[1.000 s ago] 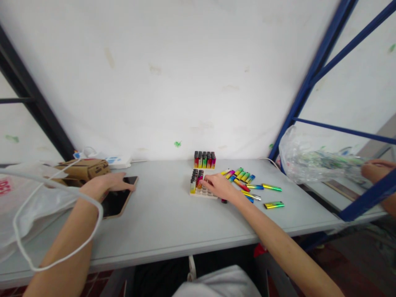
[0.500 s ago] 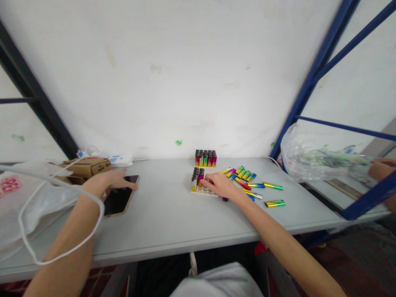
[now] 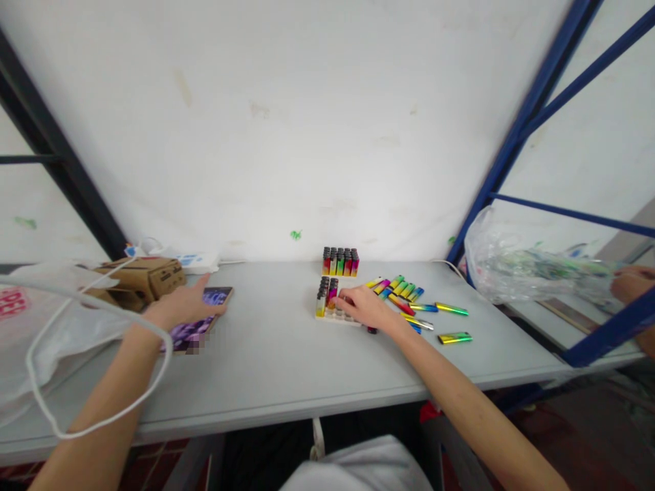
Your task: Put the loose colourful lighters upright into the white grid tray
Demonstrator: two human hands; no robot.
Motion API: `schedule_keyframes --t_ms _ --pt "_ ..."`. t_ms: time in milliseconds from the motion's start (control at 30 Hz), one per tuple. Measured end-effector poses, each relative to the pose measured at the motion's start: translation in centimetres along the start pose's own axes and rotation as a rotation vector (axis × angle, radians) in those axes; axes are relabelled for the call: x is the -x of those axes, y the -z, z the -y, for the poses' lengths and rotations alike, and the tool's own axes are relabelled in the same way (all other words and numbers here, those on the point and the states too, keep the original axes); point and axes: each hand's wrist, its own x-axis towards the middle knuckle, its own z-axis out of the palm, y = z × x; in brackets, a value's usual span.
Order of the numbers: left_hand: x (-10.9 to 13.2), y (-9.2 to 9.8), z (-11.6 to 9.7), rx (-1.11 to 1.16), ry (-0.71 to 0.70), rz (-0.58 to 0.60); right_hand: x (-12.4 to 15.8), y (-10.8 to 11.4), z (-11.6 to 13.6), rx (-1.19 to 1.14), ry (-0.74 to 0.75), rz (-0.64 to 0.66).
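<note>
1. Right hand [image 3: 366, 307] is half curled over the tray [image 3: 335, 320], thumb and fingertips close together beside the standing lighters [image 3: 322, 304]; whether they pinch a lighter cannot be told.
2. Left hand [image 3: 179, 307] is spread across the phone [image 3: 189, 333], thumb and index finger well apart; it does not wrap around the phone, which lies on the table [image 3: 276, 368].
3. On the phone, a purple picture now lights the screen, dark 0.5 s ago. The index finger also points out straighter.
4. That suggests a pause with the lighters: the right hand stays where it was, and the tray looks the same, lighters at its left end, bare holes nearest the viewer.
5. Right of the tray, loose lighters [image 3: 404, 290] lie scattered, unmoved. A dark red end [image 3: 372, 330] shows below the right hand; held or lying, it is unclear. Behind the tray stands a block of lighters [image 3: 340, 262], 5 across its front.
6. Farther out, a cardboard box [image 3: 156, 276] and a white bag [image 3: 56, 334] sit left; another person's hand [image 3: 634, 283] is at a clear bag [image 3: 537, 269].
</note>
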Motion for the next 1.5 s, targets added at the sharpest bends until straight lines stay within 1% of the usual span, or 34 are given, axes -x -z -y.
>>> schedule_keyframes --t_ms 67,100,233,333,500,600,800,900,1067,1300,1367,1433,1500 --pt "1.2 -0.6 0.1 -0.033 0.01 0.007 0.0 0.0 0.0 -0.004 -0.004 0.003" --pt "1.8 -0.9 0.0 -0.039 0.019 -0.008 0.1 0.1 0.0 -0.008 -0.006 0.003" --pt "4.2 -1.8 -0.6 -0.044 0.086 -0.148 0.1 0.1 0.1 -0.029 0.001 0.009" --pt "4.9 -2.4 -1.1 -0.04 0.121 -0.222 0.1 0.2 0.2 -0.034 0.001 0.018" --pt "4.6 -2.9 -1.1 -0.03 0.148 -0.288 0.1 0.5 0.5 -0.022 -0.025 0.041" --pt "4.5 -3.1 -0.9 -0.017 0.165 -0.304 0.2 0.6 0.6 -0.023 -0.028 0.048" --pt "4.5 -3.0 -0.9 0.033 0.166 -0.308 0.1 0.2 0.5 -0.031 -0.026 0.048" --pt "4.6 -2.9 -1.1 0.036 0.186 -0.308 0.0 -0.1 0.2 -0.04 -0.014 0.039" --pt "4.9 -2.7 -1.8 0.029 0.173 -0.324 0.0 -0.5 -0.2 -0.042 0.005 0.029" --pt "4.7 -2.8 -1.7 -0.001 0.141 -0.303 0.1 -0.1 -0.1 -0.045 0.014 0.02" --pt "4.8 -2.9 -1.9 0.011 0.13 -0.353 0.0 -0.2 -0.2 -0.041 0.012 0.01" --pt "4.9 -2.8 -2.5 0.009 0.096 -0.451 -0.1 -0.5 -0.4 -0.022 0.009 0.0" --pt "5.0 -2.5 -3.8 -0.012 0.016 -0.556 -0.2 -0.8 -0.6 -0.004 0.013 -0.002"
